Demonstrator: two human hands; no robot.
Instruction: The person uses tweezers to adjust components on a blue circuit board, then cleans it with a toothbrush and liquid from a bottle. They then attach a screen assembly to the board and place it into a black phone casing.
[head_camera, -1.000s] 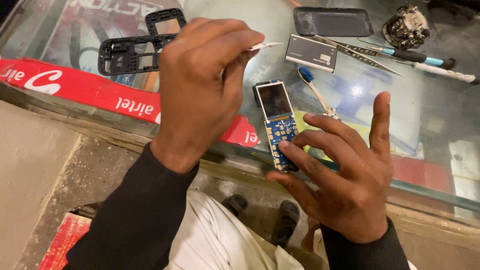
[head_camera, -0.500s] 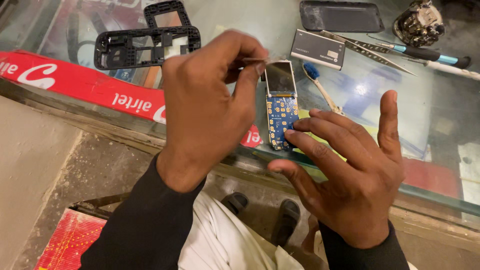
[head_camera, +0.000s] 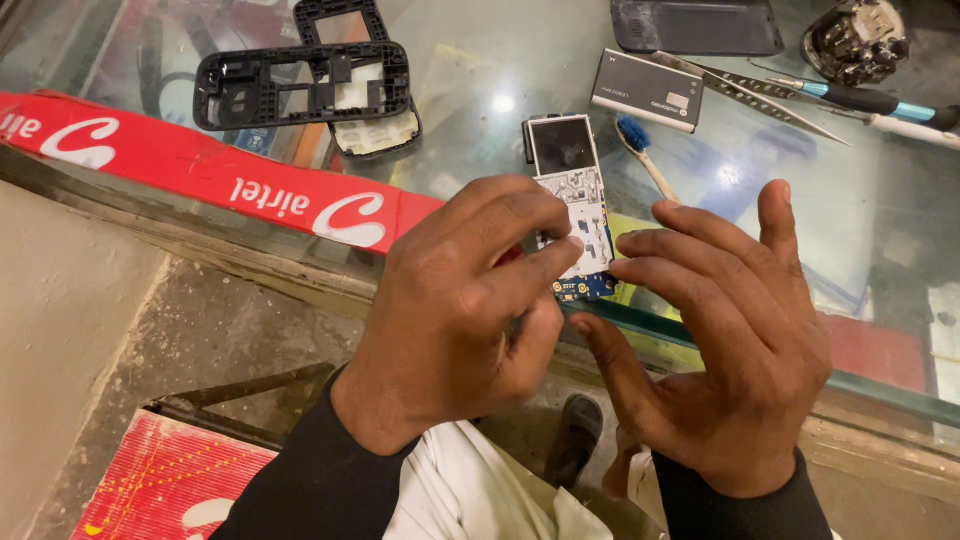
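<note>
your left hand (head_camera: 455, 300) pinches the bare phone board (head_camera: 572, 205) at the glass counter (head_camera: 480, 110) edge; right hand (head_camera: 720, 330) fingers spread beside it (not gripping). press gently, keep it flat.

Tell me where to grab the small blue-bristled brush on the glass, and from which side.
Take the brush by its pale handle, coming from the near end by the right hand. The blue bristle head points away, and the handle lies flat and bare beside the phone board, so pinch its two long sides from above.
</note>
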